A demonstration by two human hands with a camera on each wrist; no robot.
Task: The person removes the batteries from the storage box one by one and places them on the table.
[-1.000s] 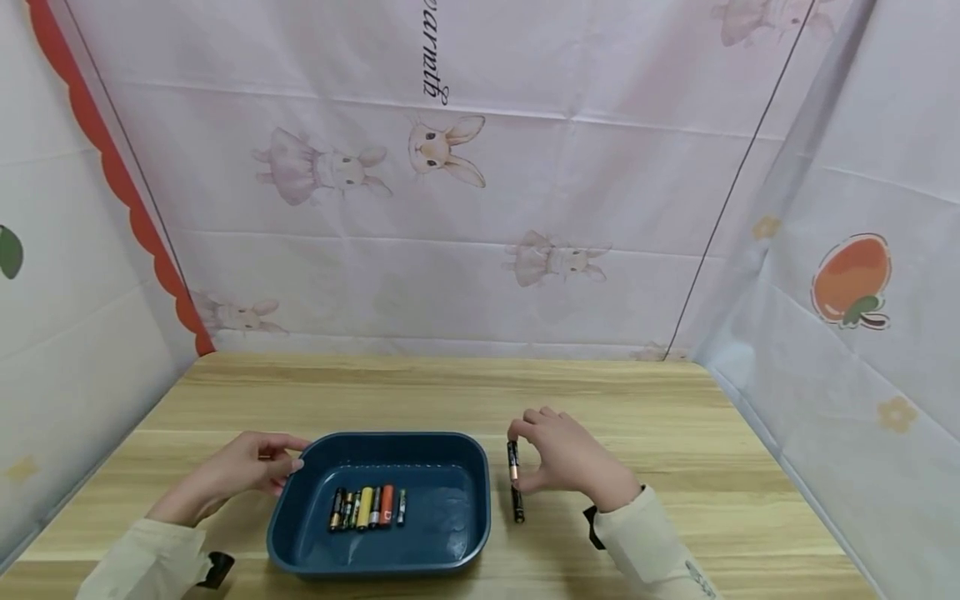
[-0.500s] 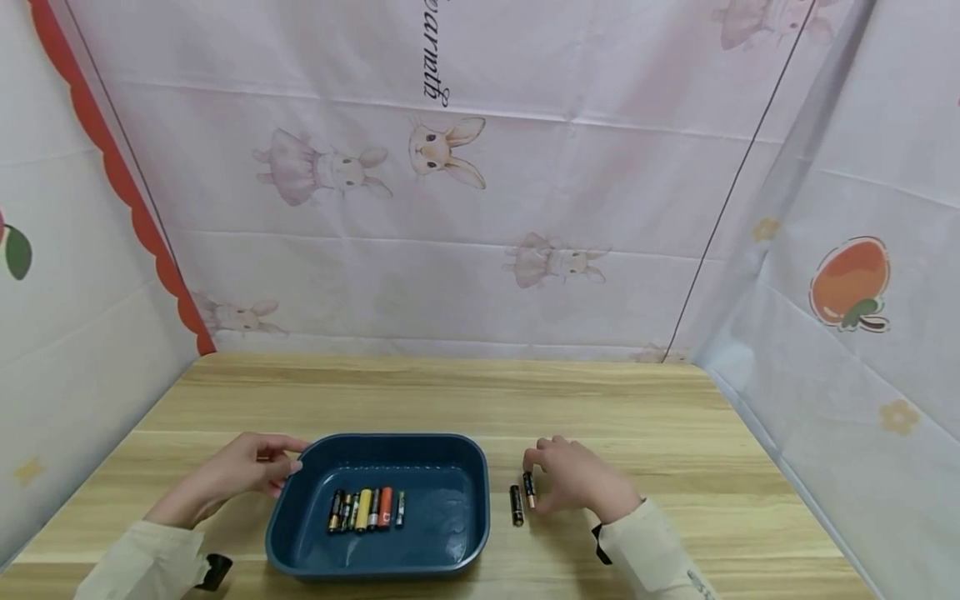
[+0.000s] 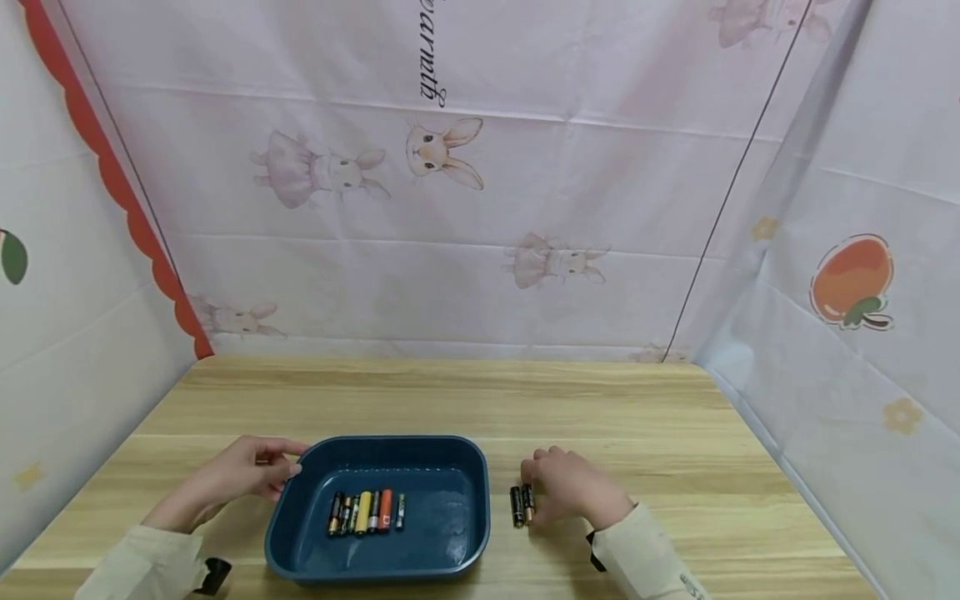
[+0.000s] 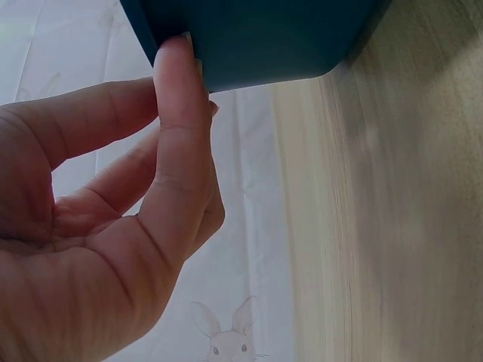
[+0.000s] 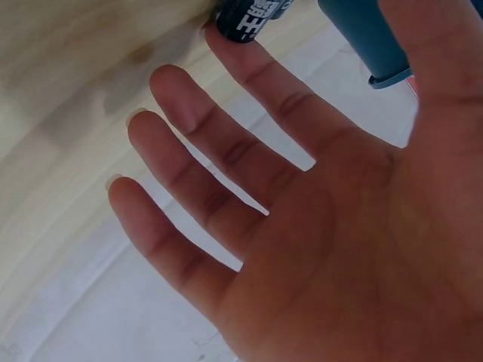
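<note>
A dark blue rectangular tray (image 3: 375, 575) stands on the table. My left hand (image 3: 236, 475) pinches its far left corner at the rim; the left wrist view shows thumb and fingers against the tray wall (image 4: 264, 38). Inside lies a row of several batteries, among them a yellow battery (image 3: 363, 512), a red battery (image 3: 386, 509) and a thin green one. Right of the tray, my right hand (image 3: 572, 487) holds a black battery (image 3: 528, 503) by its ends, beside another black battery (image 3: 517, 507). The right wrist view shows the index fingertip at one battery end (image 5: 243, 21); the thumb tip is hidden.
The wooden table (image 3: 450, 392) ends at a back wall cloth (image 3: 450, 283) printed with rabbits. Side cloths (image 3: 840, 400) close in the left and right. Black straps (image 3: 215, 575) sit at both cuffs.
My right hand has moved the battery from above the black battery on the table round to its right and lowered it alongside. The left hand stays at the tray corner.
</note>
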